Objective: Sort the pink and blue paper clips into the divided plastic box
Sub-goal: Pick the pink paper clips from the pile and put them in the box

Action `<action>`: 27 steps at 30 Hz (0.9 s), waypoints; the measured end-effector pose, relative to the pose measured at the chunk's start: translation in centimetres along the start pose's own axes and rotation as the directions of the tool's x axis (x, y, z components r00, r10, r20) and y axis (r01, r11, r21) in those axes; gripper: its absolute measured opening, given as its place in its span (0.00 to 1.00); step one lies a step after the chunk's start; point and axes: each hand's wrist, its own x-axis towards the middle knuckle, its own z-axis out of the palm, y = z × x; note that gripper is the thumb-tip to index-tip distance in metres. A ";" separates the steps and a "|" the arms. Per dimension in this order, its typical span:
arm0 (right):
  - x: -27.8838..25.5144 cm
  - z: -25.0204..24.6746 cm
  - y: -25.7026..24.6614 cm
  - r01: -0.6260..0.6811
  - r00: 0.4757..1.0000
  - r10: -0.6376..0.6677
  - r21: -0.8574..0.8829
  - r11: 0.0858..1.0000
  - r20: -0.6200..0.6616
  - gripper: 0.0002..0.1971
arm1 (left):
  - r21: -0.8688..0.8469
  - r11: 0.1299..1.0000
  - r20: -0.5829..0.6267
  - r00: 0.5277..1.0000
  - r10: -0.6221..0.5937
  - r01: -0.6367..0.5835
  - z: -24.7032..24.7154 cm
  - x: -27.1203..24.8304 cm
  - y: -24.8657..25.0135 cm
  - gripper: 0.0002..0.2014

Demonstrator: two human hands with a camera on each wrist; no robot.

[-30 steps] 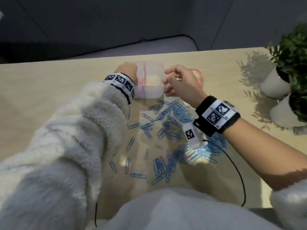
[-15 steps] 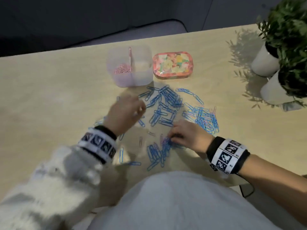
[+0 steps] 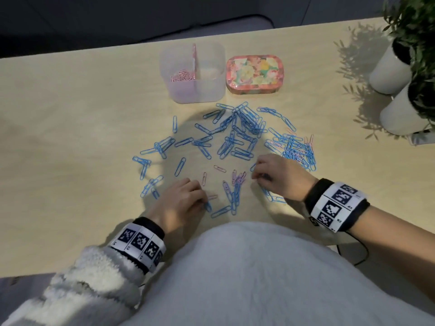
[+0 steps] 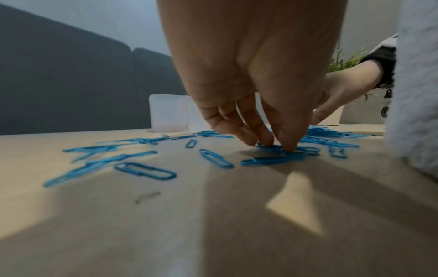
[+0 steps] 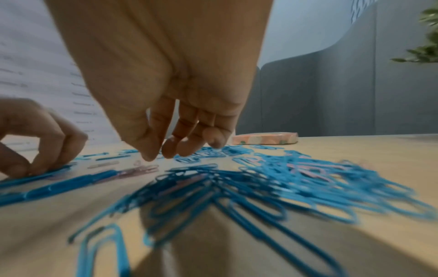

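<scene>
The divided plastic box (image 3: 195, 90) stands at the back, with pink clips (image 3: 181, 75) in its left compartment; the right one looks empty. Blue paper clips (image 3: 237, 130) lie scattered over the table, with a few pink clips (image 3: 237, 177) between my hands. My left hand (image 3: 206, 200) is curled down near the front. Its thumb and fingertips (image 4: 288, 147) pinch a blue clip (image 4: 272, 159) lying on the table. My right hand (image 3: 255, 177) hovers just above the pink clips (image 5: 142, 169), its fingers (image 5: 170, 151) loosely curled and holding nothing.
A floral tin lid (image 3: 254, 74) lies right of the box. Two white pots with green plants (image 3: 400, 90) stand at the far right. A dense blue heap (image 3: 296, 149) lies beyond my right hand. The table's front edge meets my white fleece (image 3: 259, 267).
A second ago both hands were up at the box. They have come back down to the clips near the front edge, and the left hand has settled its fingertips on a clip.
</scene>
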 end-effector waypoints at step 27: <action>2.7 0.8 -0.9 -0.019 0.994 0.020 -0.011 1.000 0.112 0.06 | -0.559 0.758 -0.091 0.884 -0.458 0.335 -4.0 3.8 0.6 0.03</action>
